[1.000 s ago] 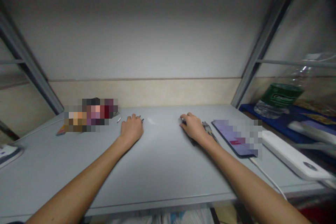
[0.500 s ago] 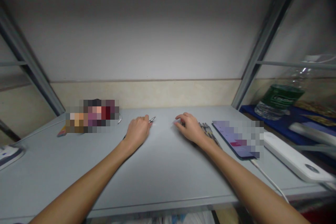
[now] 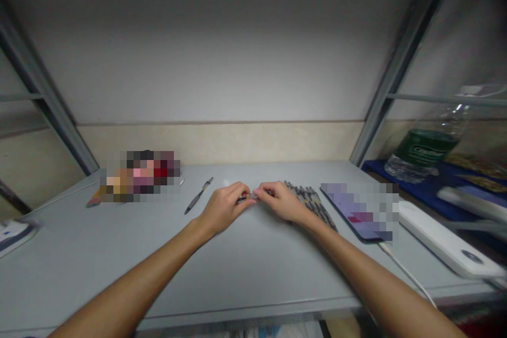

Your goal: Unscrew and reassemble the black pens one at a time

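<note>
Near the middle of the desk, my left hand [image 3: 228,205] and my right hand [image 3: 282,200] are almost touching, fingertip to fingertip. Both are pinched on one slim pen [image 3: 251,196], held sideways, with its dark part toward my left hand and a clear part between the fingers. My fingers cover most of it. Left of my left hand, a grey and black pen [image 3: 199,196] lies slanted on the desk. Beside my right hand and partly behind it, several similar pens [image 3: 311,203] lie side by side in a row.
On the grey desk [image 3: 237,269], a phone [image 3: 352,214] with a white cable [image 3: 407,272] lies right of the pens, beside a white bar-shaped device [image 3: 439,237]. A green-labelled bottle [image 3: 425,148] stands behind the right rail. A blurred-out colourful item [image 3: 138,177] sits back left.
My left hand has moved right to meet my right hand, and both now pinch one pen. The pen on the left, mostly covered before, now shows whole on the desk.
</note>
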Demonstrator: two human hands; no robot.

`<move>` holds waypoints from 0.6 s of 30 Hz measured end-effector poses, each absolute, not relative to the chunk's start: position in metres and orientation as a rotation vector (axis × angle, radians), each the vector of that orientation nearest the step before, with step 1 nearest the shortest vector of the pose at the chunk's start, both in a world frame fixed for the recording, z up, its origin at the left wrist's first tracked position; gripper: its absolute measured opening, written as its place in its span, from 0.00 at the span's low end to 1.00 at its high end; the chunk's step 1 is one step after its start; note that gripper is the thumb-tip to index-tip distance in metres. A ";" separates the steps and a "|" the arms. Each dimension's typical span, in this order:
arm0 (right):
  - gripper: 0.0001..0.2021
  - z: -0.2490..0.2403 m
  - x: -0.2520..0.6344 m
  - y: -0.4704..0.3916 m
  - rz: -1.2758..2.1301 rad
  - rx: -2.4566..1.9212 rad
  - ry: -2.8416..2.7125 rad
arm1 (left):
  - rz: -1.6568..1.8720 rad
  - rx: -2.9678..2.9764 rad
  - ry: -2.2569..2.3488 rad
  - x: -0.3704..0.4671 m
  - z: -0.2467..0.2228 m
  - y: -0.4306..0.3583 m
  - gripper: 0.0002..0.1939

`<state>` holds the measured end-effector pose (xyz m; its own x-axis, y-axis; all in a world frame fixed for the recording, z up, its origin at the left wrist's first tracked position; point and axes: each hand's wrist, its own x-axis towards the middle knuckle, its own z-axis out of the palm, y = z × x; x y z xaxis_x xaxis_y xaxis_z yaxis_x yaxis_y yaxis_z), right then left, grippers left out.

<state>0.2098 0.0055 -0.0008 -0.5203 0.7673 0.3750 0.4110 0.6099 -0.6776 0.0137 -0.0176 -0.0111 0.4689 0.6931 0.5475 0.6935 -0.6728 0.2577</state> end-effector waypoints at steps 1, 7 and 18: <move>0.20 0.000 0.211 0.007 0.722 -0.941 -2.112 | -0.980 -2.662 -1.302 0.011 -0.010 -0.016 0.13; 0.19 0.004 0.218 0.012 1.134 -0.991 -1.904 | -0.786 -2.537 -1.288 -0.002 0.000 -0.009 0.16; 0.17 0.004 0.220 0.005 1.846 -0.778 -1.635 | -0.368 -2.297 -1.124 0.001 0.006 -0.014 0.19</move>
<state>0.2198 0.0051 0.0039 -0.6819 0.7287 -0.0636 -0.0251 -0.1102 -0.9936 0.0008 -0.0143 0.0065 0.6127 0.6395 0.4644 0.7903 -0.4984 -0.3563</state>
